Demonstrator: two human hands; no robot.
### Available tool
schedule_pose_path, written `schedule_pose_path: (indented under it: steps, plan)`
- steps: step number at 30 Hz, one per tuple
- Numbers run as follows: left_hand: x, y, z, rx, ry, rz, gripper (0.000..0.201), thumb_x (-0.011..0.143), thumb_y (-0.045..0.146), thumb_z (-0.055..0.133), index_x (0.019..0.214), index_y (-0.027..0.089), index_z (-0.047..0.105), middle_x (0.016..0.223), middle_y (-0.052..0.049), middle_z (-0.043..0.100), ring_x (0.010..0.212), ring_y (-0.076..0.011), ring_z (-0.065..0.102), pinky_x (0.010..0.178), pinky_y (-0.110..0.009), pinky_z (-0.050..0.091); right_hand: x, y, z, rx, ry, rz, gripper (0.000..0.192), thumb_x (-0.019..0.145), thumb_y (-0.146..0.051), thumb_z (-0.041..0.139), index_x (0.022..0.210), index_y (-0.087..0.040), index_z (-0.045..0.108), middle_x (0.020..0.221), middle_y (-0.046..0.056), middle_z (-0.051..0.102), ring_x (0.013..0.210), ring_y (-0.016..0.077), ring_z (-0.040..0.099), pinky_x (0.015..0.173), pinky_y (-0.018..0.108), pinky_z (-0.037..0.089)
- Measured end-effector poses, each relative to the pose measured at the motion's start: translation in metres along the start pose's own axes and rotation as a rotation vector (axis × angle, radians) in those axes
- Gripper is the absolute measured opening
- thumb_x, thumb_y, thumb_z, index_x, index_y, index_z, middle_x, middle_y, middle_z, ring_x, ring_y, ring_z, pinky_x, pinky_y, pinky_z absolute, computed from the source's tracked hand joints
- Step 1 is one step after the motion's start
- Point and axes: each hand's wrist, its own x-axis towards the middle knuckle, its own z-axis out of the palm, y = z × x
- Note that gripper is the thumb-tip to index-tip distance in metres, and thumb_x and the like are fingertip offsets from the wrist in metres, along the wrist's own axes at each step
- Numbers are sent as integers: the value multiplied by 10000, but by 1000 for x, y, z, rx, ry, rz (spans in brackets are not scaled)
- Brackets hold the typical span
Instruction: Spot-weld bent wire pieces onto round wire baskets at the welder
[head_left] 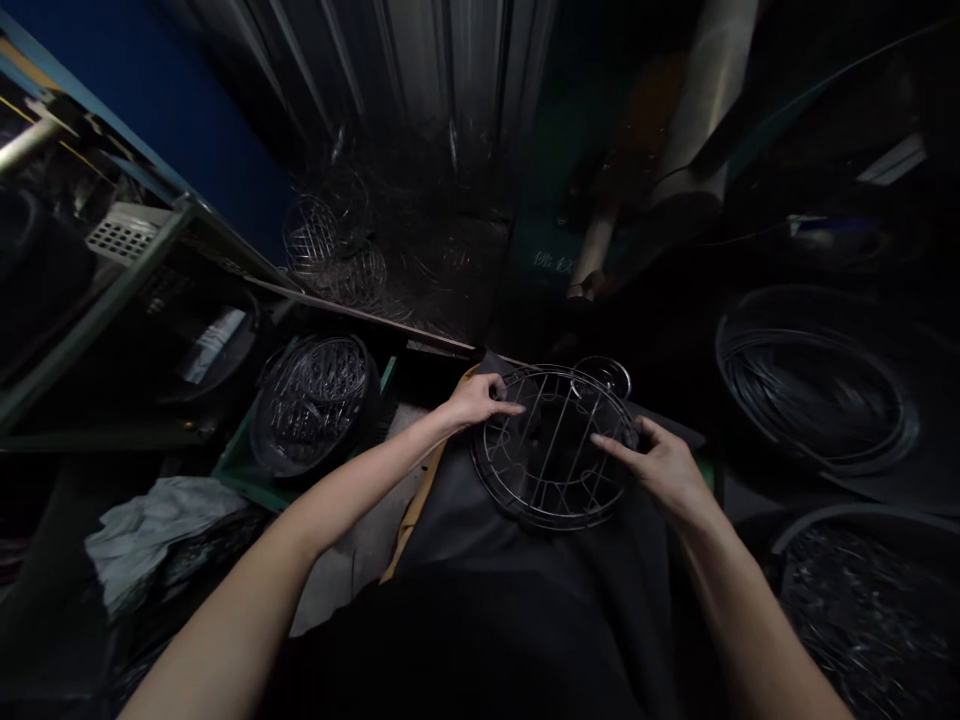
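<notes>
A round wire rack, with straight bars across it and a rim of several rings, is held over my lap. My left hand grips its upper left rim, thumb lying over the bars and fingers curled around the outside. On the opposite side my right hand grips the right rim, thumb pointing inward over the bars. Just beyond the rack's far edge shows a small shiny ring, partly hidden behind it. Dark cloth covers my lap beneath the rack.
To the left, a dark tub holds many small wire pieces. Wire baskets lie on the floor behind a low ledge. Coiled wire and another tub of metal bits are at right. A pale cloth lies lower left.
</notes>
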Motion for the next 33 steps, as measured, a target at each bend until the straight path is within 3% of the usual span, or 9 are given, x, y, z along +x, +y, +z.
schedule_pose_path:
  steps: [3, 6, 10, 13, 17, 23, 29, 33]
  plan:
    - [0, 2, -1, 18, 12, 0, 416, 530, 424, 782, 658, 178, 471, 643, 57, 498, 625, -96, 452, 595, -216, 364, 1, -8, -2, -16, -24, 32, 464, 484, -507, 823, 763, -193, 625, 756, 21, 674, 699, 203, 630, 654, 327, 532]
    - [0, 7, -4, 173, 31, 17, 456, 512, 458, 797, 716, 187, 494, 670, 51, 514, 637, -107, 464, 589, -221, 362, 2, -12, -4, -39, -34, 29, 460, 485, -504, 821, 765, -189, 636, 764, 30, 681, 707, 211, 634, 659, 337, 531]
    - [-1, 24, -9, 302, 106, 7, 615, 551, 641, 726, 927, 200, 518, 742, 18, 578, 680, -144, 529, 625, -247, 388, 0, -11, -4, -93, 5, 11, 488, 486, -509, 814, 814, -185, 652, 796, 39, 694, 739, 231, 646, 684, 361, 534]
    - [4, 37, -11, 412, 102, 27, 668, 576, 607, 736, 1074, 215, 524, 756, 12, 595, 734, -178, 567, 667, -263, 397, -2, -9, -3, -143, 20, 0, 489, 499, -514, 807, 824, -181, 656, 803, 43, 699, 749, 238, 652, 692, 367, 538]
    - [18, 46, -10, 543, -53, 79, 402, 611, 415, 778, 937, 232, 630, 786, 13, 613, 813, -199, 587, 700, -263, 396, -1, -11, -2, -131, 6, 6, 482, 487, -512, 813, 803, -181, 661, 783, 48, 703, 721, 239, 655, 647, 361, 545]
    - [27, 46, -10, 586, -55, 51, 354, 586, 402, 797, 800, 192, 610, 749, 9, 598, 768, -194, 579, 684, -263, 412, 2, -12, -4, -115, 3, 11, 503, 493, -503, 815, 844, -178, 662, 803, 55, 704, 735, 244, 653, 656, 372, 543]
    - [26, 48, -9, 541, -79, 90, 451, 606, 362, 782, 981, 205, 588, 865, -2, 628, 850, -206, 591, 734, -276, 434, 2, -11, -2, -162, 67, -81, 409, 552, -515, 769, 732, -190, 597, 694, 13, 634, 624, 174, 580, 566, 290, 477]
    - [27, 45, -13, 507, -114, 190, 440, 631, 309, 757, 1034, 233, 596, 1022, -6, 636, 992, -216, 578, 839, -293, 431, -5, -20, -1, -149, 40, -90, 417, 561, -521, 767, 764, -196, 602, 740, 21, 643, 659, 183, 585, 592, 298, 484]
